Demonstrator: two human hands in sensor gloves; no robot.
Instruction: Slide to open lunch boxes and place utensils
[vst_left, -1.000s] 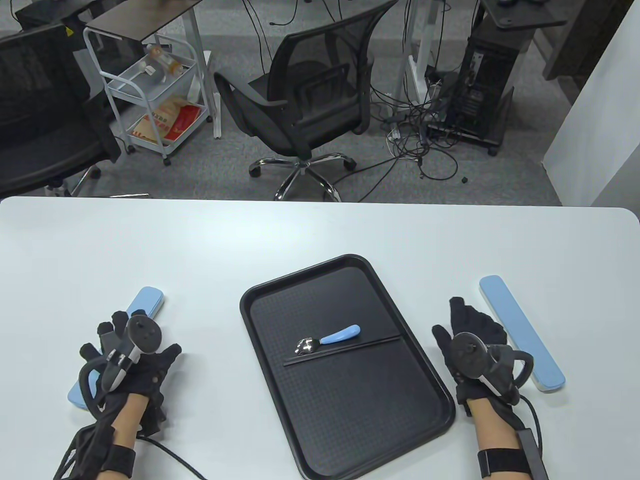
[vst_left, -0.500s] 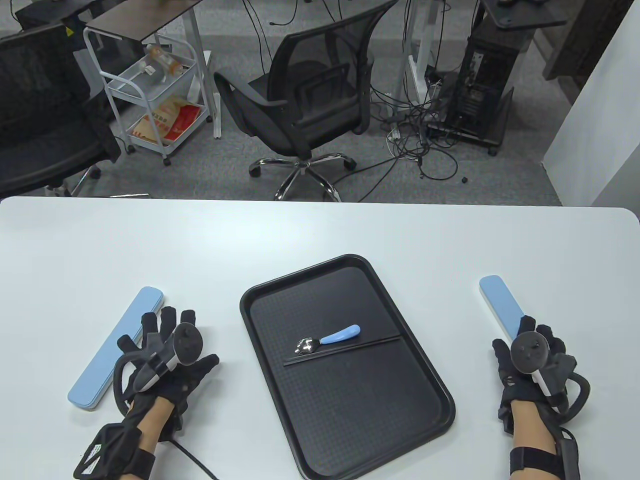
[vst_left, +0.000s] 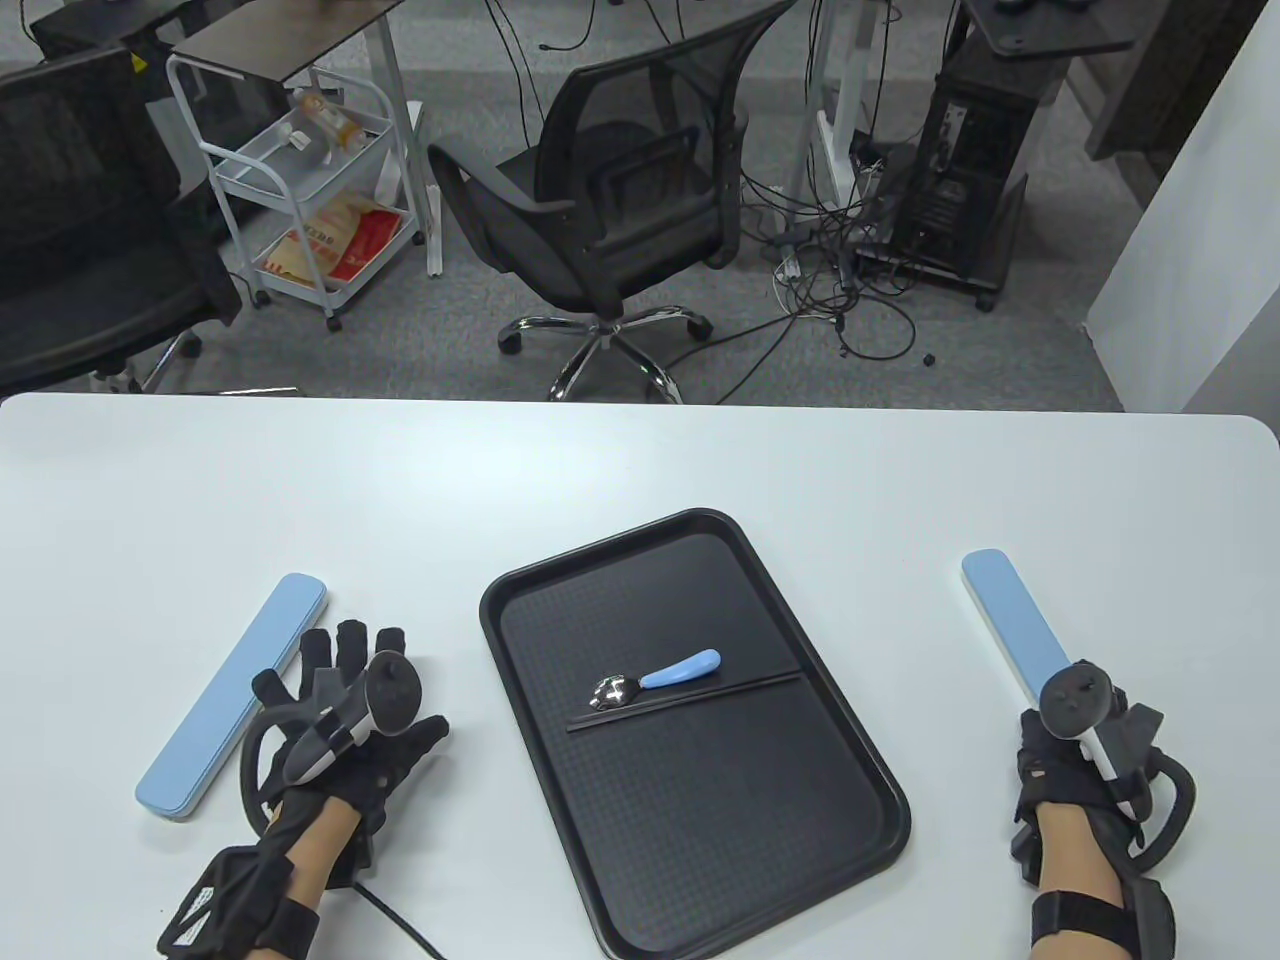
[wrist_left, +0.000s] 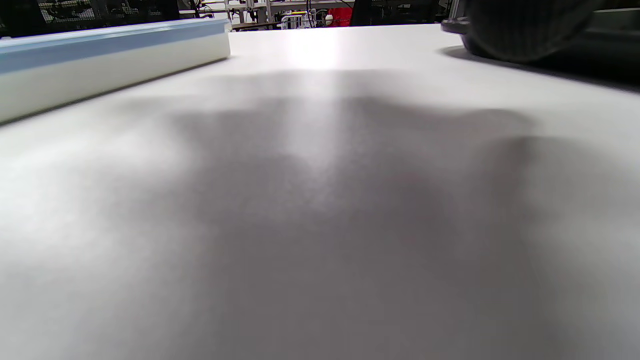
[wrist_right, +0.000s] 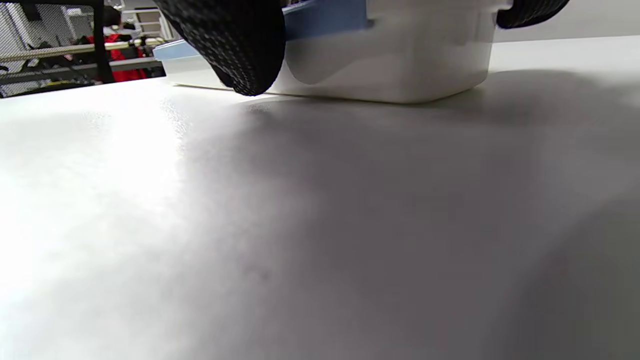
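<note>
Two long blue-lidded lunch boxes lie shut on the white table. The left box (vst_left: 230, 695) is beside my left hand (vst_left: 350, 665), which rests flat on the table just right of it, fingers spread, holding nothing. The left wrist view shows that box (wrist_left: 100, 50) at the upper left. My right hand (vst_left: 1075, 720) covers the near end of the right box (vst_left: 1015, 620). In the right wrist view a finger (wrist_right: 235, 45) sits on one side of this box (wrist_right: 400, 60) and another on the other side, gripping it. A blue-handled spoon (vst_left: 660, 680) and black chopsticks (vst_left: 690, 700) lie in the black tray (vst_left: 560, 600).
The tray sits in the middle of the table (vst_left: 640, 460), between the two boxes. A cable (vst_left: 400, 920) runs from my left wrist over the table's near edge. An office chair (vst_left: 620, 200) and a cart (vst_left: 300, 170) stand on the floor beyond the far edge.
My left hand slid right, off the left box, onto the bare table. My right hand moved right from beside the tray onto the right box's near end and closed around it.
</note>
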